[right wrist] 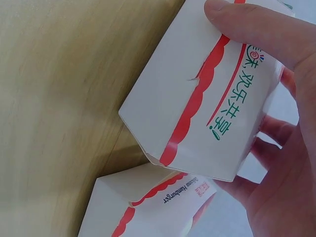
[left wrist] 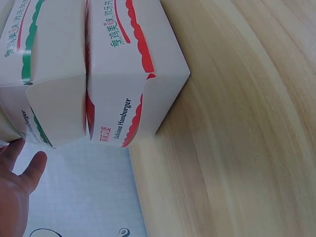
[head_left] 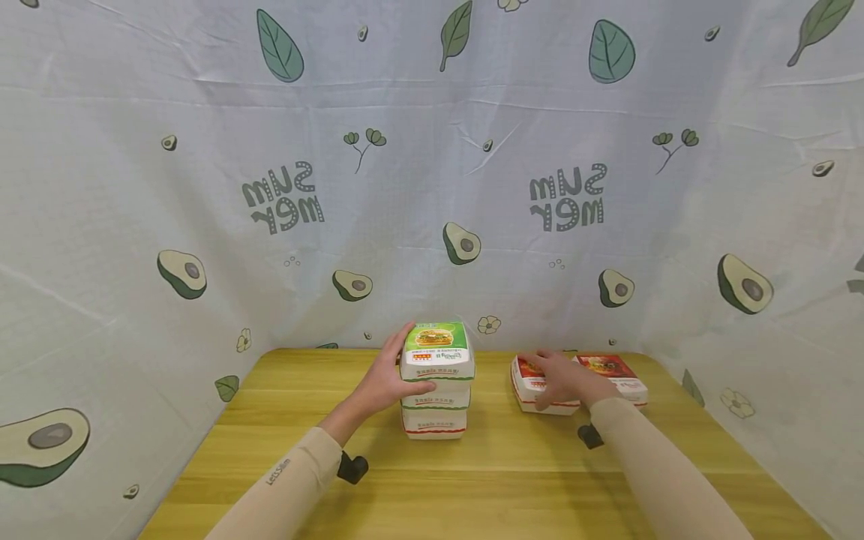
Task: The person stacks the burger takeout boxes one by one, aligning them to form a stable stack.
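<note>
Three hamburger boxes stand stacked in the middle of the table. The top one is a green-lidded hamburger box (head_left: 437,352) with a burger picture; my left hand (head_left: 386,381) holds it at its left side, thumb across the front. Under it sit a green-banded box (head_left: 439,398) and, lowest, a red-banded box (head_left: 435,424). To the right, my right hand (head_left: 563,376) grips a red-lidded hamburger box (right wrist: 202,94) from above, thumb on its front wall and fingers over the far side. Part of its lid is hidden beneath the hand.
Another red-lidded box (head_left: 610,367) stands right beside the gripped one, partly behind the right wrist. The wooden table (head_left: 432,495) runs back to a white curtain (head_left: 418,202) with avocado and leaf prints, which also hangs along both sides.
</note>
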A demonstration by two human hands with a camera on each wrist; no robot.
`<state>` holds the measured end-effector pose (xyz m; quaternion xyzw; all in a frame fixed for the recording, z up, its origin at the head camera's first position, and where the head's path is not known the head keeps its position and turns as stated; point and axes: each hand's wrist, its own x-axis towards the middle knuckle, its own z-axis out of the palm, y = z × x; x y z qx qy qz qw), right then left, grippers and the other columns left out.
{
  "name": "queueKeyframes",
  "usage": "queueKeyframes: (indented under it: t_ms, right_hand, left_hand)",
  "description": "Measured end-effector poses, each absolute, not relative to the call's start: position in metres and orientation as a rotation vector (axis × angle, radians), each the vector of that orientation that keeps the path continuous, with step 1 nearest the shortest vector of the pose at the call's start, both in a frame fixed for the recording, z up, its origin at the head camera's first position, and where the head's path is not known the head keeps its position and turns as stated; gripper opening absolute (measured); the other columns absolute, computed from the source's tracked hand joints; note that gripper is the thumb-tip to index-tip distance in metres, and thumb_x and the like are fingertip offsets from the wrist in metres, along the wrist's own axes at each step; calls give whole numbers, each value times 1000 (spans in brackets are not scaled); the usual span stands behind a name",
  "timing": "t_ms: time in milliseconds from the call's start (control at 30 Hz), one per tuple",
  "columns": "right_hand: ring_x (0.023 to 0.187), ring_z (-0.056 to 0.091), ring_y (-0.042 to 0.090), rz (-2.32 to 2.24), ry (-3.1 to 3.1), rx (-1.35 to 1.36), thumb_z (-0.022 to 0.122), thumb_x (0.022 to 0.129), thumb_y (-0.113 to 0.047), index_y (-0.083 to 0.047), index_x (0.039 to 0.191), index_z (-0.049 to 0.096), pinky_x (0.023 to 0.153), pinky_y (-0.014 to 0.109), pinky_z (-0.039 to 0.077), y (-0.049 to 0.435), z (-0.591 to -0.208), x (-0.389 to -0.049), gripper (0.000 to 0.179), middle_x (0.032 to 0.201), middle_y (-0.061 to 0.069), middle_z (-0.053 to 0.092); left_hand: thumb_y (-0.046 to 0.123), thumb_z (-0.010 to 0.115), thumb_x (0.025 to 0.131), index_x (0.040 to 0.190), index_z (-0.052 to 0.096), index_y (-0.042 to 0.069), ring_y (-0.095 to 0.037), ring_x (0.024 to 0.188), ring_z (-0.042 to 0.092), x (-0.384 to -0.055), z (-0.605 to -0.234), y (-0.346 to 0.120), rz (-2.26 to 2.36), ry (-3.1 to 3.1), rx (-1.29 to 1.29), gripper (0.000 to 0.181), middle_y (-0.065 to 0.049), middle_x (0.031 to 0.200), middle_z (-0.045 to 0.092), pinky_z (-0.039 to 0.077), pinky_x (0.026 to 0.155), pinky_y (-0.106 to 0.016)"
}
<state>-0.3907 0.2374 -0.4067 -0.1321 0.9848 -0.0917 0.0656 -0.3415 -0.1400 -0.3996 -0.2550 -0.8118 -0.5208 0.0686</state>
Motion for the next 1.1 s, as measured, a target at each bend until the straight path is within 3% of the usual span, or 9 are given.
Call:
queueKeyframes:
  t_ms: [133,367,767,1100]
  right_hand:
    - [140,35,49,-275,2965,-423,87,66,-30,-25,158,35,105,70,36,239,-407,-391,105,158,23,32]
    - [139,38,50,-293,2960,-465,87,67,-28,-23,157,37,104,70,36,239,-409,-391,103,158,22,35]
    - [135,44,46,-277,2976,-479,90,67,-33,-25,155,39,104,68,38,241,-404,-397,103,155,19,41]
    - [130,48,41,-268,2975,-457,90,67,-36,-28,155,40,103,68,39,233,-394,-397,102,155,15,42]
  left_hand:
    - [35,90,75,162,17,27,-21,123,52,-343,-400,-140,-1574,-2460,-751,114,-4,158,29,48,98,-41]
    - [34,90,75,162,17,24,-23,122,53,-343,-402,-139,-1617,-2450,-754,114,-4,158,29,50,96,-41]
    - [34,91,74,161,18,34,-21,122,53,-348,-401,-135,-1600,-2454,-727,113,-2,157,32,49,97,-40]
    - [36,90,74,162,19,27,-21,123,52,-350,-399,-135,-1576,-2452,-726,113,-3,157,32,46,101,-43]
